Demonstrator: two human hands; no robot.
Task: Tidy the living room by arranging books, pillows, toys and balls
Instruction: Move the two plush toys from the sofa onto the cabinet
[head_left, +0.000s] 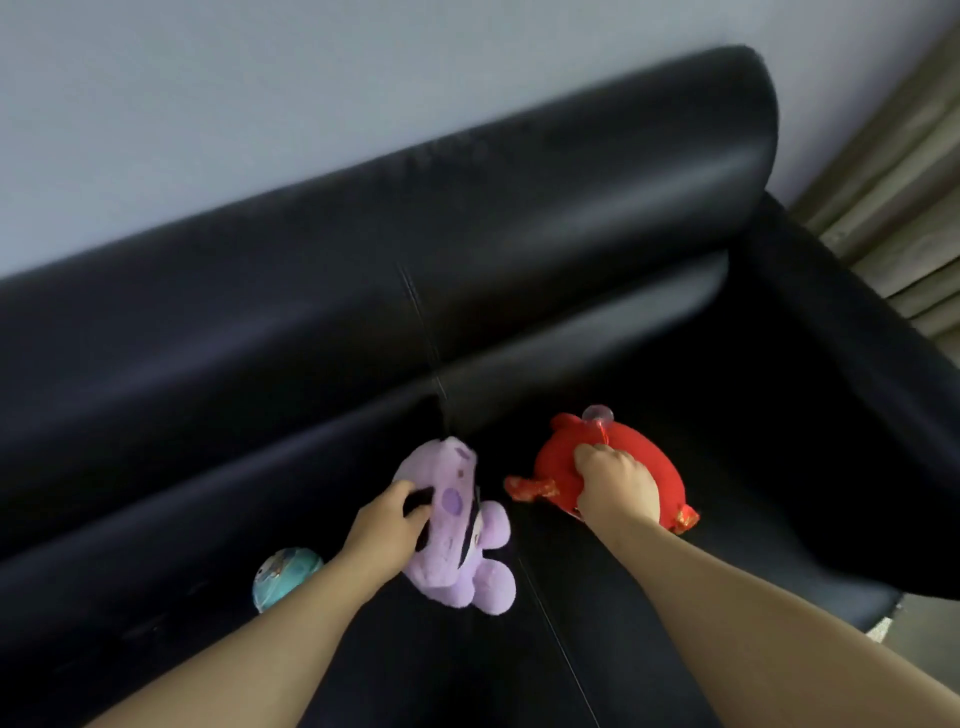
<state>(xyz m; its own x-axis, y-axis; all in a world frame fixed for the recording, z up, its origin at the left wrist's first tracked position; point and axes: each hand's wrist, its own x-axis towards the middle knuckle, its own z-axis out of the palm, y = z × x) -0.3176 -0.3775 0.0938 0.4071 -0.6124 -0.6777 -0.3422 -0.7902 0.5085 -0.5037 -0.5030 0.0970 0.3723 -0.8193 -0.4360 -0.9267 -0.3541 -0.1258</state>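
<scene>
A purple plush toy (457, 540) with dark markings hangs over the black sofa seat (649, 623), near the seam between the two cushions. My left hand (387, 525) grips it by its side. A round red plush toy (561, 457) with patterned red and gold tabs and a clear suction cup on top sits over the right cushion. My right hand (618, 488) grips it from above. A small teal ball (283, 577) lies on the left cushion, partly hidden behind my left forearm.
The black leather sofa backrest (467, 234) stands against a pale wall (260, 78). Its right armrest (841, 389) borders a beige curtain (914, 182). A strip of floor (919, 618) shows at the lower right.
</scene>
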